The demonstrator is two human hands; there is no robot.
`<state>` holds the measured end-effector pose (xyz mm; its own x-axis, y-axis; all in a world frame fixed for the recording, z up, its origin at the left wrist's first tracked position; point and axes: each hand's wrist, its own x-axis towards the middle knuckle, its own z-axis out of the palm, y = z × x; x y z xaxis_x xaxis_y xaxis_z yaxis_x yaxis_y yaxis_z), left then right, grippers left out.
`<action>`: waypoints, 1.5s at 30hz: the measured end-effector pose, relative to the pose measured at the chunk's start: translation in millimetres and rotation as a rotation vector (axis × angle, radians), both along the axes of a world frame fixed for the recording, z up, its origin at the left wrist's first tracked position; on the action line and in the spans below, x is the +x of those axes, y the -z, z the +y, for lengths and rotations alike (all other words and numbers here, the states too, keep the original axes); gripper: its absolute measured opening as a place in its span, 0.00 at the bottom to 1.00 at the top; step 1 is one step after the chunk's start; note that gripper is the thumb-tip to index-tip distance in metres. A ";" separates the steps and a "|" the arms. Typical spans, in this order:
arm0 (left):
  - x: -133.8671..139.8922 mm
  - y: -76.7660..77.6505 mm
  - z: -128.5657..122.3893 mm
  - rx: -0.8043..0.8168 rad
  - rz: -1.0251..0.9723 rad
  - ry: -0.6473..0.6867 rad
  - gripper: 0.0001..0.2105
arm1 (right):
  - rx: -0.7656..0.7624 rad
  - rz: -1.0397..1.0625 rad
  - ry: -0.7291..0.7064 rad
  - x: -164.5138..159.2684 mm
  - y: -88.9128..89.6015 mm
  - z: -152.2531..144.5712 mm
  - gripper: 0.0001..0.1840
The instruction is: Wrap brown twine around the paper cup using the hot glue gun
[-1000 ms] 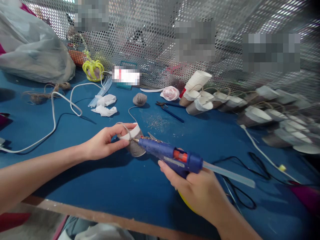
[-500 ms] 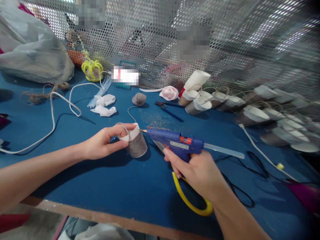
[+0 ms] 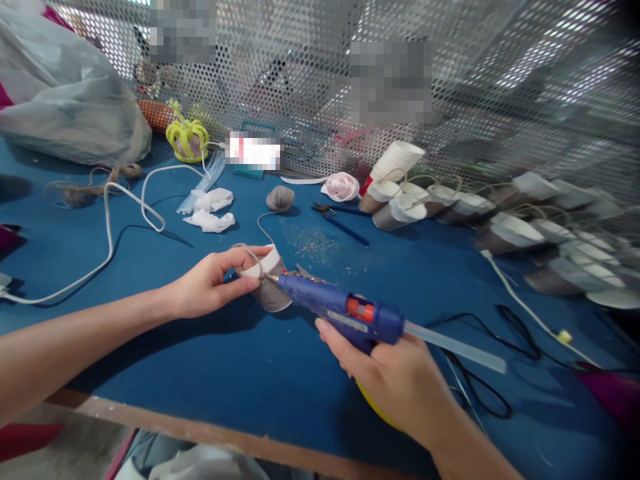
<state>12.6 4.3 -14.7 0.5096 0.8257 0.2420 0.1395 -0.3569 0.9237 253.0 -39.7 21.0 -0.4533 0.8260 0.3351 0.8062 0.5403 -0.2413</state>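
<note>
My left hand (image 3: 213,283) grips a small paper cup (image 3: 274,293) by its white rim, fingers inside and thumb outside. Grey cord covers the cup's lower wall, and a strand runs from it to a ball of grey cord (image 3: 280,199) behind. In my right hand (image 3: 385,367) is a blue hot glue gun (image 3: 330,303) with a clear glue stick (image 3: 457,347) sticking out of its rear. The gun's nozzle is at the cup's side, just below the white rim, close to my left thumb. Yellow-handled scissors (image 3: 377,407) lie mostly hidden beneath my right hand.
Blue-handled pliers (image 3: 345,223) and a pink ribbon roll (image 3: 341,187) lie behind the cup. Several wrapped cups (image 3: 400,212) stand at the right, by a perforated metal screen (image 3: 310,87). White cable (image 3: 107,220) loops across the left; black cord (image 3: 485,387) lies at right.
The glue gun has swung left and slightly down, its nozzle going from the cup's far rim to the near side below it. My left hand and the cup have barely moved.
</note>
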 end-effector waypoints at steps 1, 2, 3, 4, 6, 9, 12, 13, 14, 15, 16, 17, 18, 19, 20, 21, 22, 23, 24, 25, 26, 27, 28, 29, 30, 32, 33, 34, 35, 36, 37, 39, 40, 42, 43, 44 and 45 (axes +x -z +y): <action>0.1 0.1 0.0 0.000 0.005 -0.001 0.06 | 0.034 -0.013 -0.009 -0.9 0.1 -0.6 0.16; 0.2 0.0 -0.1 0.003 0.009 -0.001 0.06 | 0.050 -0.012 -0.021 -1.6 0.4 -1.2 0.16; 0.2 0.0 -0.1 0.006 0.013 -0.001 0.07 | 0.051 -0.003 -0.036 -2.1 0.8 -1.6 0.16; 0.1 -0.1 -0.1 0.009 0.016 0.001 0.07 | 0.047 0.009 -0.049 -2.4 1.2 -1.9 0.16; -0.5 0.0 0.3 0.018 0.022 0.010 0.07 | 0.000 0.046 -0.029 -3.0 1.1 -2.0 0.14; -2.3 0.6 1.5 0.026 0.033 0.030 0.07 | -0.214 0.140 0.105 -4.6 -2.7 -0.8 0.14; -4.0 1.3 2.4 0.028 0.032 0.052 0.07 | -0.470 0.307 0.247 -5.7 -6.7 3.1 0.14; -4.4 1.3 2.6 0.030 0.029 0.058 0.07 | -0.514 0.363 0.271 -5.5 -7.1 5.1 0.14; -4.6 1.3 2.6 0.032 0.027 0.063 0.07 | -0.543 0.413 0.276 -5.1 -6.8 7.3 0.14; -4.7 1.1 2.5 0.034 0.026 0.065 0.07 | -0.558 0.454 0.269 -4.4 -6.2 9.6 0.14; -4.7 0.8 2.4 0.034 0.027 0.067 0.07 | -0.571 0.486 0.256 -3.8 -5.2 11.6 0.14; -4.6 0.6 2.3 0.033 0.028 0.068 0.07 | -0.584 0.508 0.247 -3.2 -4.3 13.4 0.14; -4.5 0.3 2.2 0.033 0.029 0.067 0.07 | -0.597 0.523 0.246 -3.0 -3.7 14.7 0.14; -4.5 0.0 2.0 0.031 0.029 0.067 0.07 | -0.607 0.532 0.256 -3.0 -3.4 15.5 0.13; -4.4 -0.2 1.9 0.029 0.028 0.067 0.07 | -0.616 0.536 0.271 -3.4 -3.5 15.9 0.13; -4.4 -0.3 1.9 0.026 0.026 0.068 0.07 | -0.624 0.539 0.285 -3.9 -3.9 15.9 0.13; -4.5 -0.2 1.9 0.024 0.025 0.069 0.07 | -0.630 0.542 0.297 -4.5 -4.6 15.7 0.13; -4.5 -0.1 2.0 0.023 0.024 0.069 0.07 | -0.633 0.547 0.308 -5.2 -5.4 15.4 0.13; -4.6 0.1 2.1 0.023 0.025 0.068 0.07 | -0.635 0.551 0.315 -5.8 -6.2 15.1 0.13; -4.6 0.4 2.3 0.026 0.026 0.066 0.06 | -0.638 0.551 0.320 -6.2 -7.0 14.9 0.13; -4.6 0.8 2.5 0.030 0.026 0.063 0.06 | -0.641 0.547 0.322 -6.6 -7.6 14.9 0.12; -4.5 1.1 2.6 0.032 0.027 0.059 0.06 | -0.646 0.545 0.317 -6.7 -8.1 15.0 0.13; -4.3 1.4 2.6 0.035 0.026 0.054 0.06 | -0.652 0.548 0.307 -6.6 -8.3 15.6 0.13; -4.1 1.5 2.6 0.037 0.026 0.050 0.06 | -0.661 0.558 0.296 -6.2 -8.2 16.7 0.13; -3.8 1.6 2.5 0.040 0.026 0.045 0.06 | -0.677 0.578 0.284 -5.4 -7.7 18.6 0.13; -3.1 1.3 1.9 0.051 0.028 0.039 0.06 | -0.701 0.633 0.270 -1.6 -5.1 25.2 0.13; -2.8 1.1 1.5 0.058 0.028 0.040 0.06 | -0.684 0.661 0.281 1.3 -2.9 30.1 0.13; -2.5 0.8 1.0 0.065 0.026 0.040 0.06 | -0.652 0.685 0.297 4.9 -0.1 36.0 0.12; -2.2 0.5 0.6 0.069 0.025 0.040 0.05 | -0.587 0.699 0.334 8.9 2.9 42.5 0.12; -2.1 0.1 0.2 0.074 0.023 0.041 0.05 | -0.497 0.720 0.391 12.9 6.1 49.5 0.13; -2.0 -0.3 -0.2 0.079 0.024 0.041 0.05 | -0.456 0.722 0.436 16.6 9.2 56.4 0.14; -2.0 -1.2 -0.9 0.097 0.033 0.041 0.06 | -0.436 0.668 0.480 21.8 14.5 69.2 0.14; -2.1 -1.7 -1.3 0.111 0.041 0.043 0.05 | -0.454 0.619 0.481 23.0 16.7 74.5 0.13; -2.1 -2.9 -2.2 0.143 0.061 0.054 0.05 | -0.492 0.527 0.482 22.9 20.6 83.3 0.13; -2.1 -3.6 -2.8 0.159 0.072 0.064 0.05 | -0.504 0.494 0.488 22.3 22.4 86.9 0.13; -1.9 -4.4 -3.4 0.175 0.082 0.076 0.05 | -0.506 0.469 0.502 21.7 24.1 90.4 0.14; -1.7 -5.2 -4.1 0.189 0.090 0.087 0.05 | -0.501 0.445 0.520 21.3 25.6 93.8 0.14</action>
<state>11.0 0.2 -9.5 0.6036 0.7217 0.3389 0.1791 -0.5370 0.8244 274.3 54.1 -4.5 0.1128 0.9912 -0.0687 0.6954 -0.1282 -0.7071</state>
